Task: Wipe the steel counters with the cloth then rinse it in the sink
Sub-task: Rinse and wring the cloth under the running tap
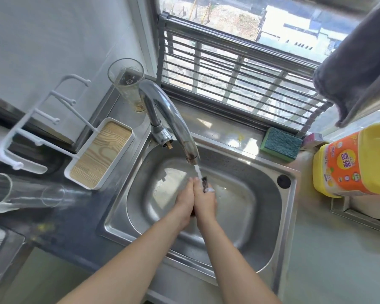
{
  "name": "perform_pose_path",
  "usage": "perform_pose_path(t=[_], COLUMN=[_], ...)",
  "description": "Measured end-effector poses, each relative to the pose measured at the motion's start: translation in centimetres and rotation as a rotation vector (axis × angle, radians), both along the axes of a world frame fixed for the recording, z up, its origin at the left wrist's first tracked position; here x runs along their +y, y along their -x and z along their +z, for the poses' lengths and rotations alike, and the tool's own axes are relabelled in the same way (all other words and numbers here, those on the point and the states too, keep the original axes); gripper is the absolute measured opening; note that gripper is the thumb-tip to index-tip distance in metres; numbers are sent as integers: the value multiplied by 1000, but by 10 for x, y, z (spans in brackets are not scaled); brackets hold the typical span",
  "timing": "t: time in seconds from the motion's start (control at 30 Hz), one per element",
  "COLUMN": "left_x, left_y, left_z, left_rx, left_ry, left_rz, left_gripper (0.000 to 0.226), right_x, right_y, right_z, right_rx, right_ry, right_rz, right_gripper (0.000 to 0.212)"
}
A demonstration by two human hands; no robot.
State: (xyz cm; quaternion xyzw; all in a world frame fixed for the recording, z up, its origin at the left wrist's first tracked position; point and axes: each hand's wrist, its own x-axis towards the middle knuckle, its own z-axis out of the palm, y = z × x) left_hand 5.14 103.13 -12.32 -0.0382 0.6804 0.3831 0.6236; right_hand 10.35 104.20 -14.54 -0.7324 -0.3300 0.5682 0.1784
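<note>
Steel counter and sink [272,207] sit under a bright window. Over the bowl, the left hand [184,202] and right hand [206,202] press together, palms flat against each other, with a small dark cloth [205,183] squeezed between them. Only a bit of it pokes out, so the hold is hard to judge. Water from the tap [173,119] runs right onto it. It looks like the wiping is done and the rinse is under way. Wringing it out and turning off the water are likely left. A green sponge [281,143] and a yellow bottle [355,163] stand nearby.
</note>
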Motion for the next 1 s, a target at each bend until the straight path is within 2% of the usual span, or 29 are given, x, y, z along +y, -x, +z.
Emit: perform_pose_path(t=[0.1,0.2,0.3,0.37,0.47,0.57,0.6,0.67,0.77,0.83,0.9,1.0], left_x=[-4,-9,-18,-24,-28,-23,-20,-15,-10,-14,-19,-21], left_y=[-1,0,7,15,28,21,15,2,-5,-3,-2,8], left_z=[-4,-2,-3,-11,-19,-16,-12,-13,-13,-8,-9,-10], left_rx=[38,33,7,102,251,115,51,24,142,109,59,57], left_ry=[8,-15,-118,-213,-144,-46,-16,-17,-27,-57,-103,-133], left_rz=[-41,-142,-266,-308,-186,15,54,82,24,-47,-202,-320], left_gripper=[52,50,35,25,25,12,17,38,48,48,43,30], right_x=[8,15,23,27,24,4,-4,-12,-7,0,12,25], right_y=[-5,-9,-22,-31,-42,-29,-21,-4,1,-7,-18,-34], right_z=[4,-1,-9,-9,-6,3,3,6,-1,-5,-8,-14], right_rx=[-102,-119,-13,104,245,346,369,311,47,-56,-112,-164], right_ry=[-10,45,165,214,117,30,26,-3,-103,-81,-35,33], right_rz=[72,81,-69,-214,-221,35,72,11,30,55,22,-41], right_gripper=[46,48,39,27,16,17,12,15,30,39,46,36])
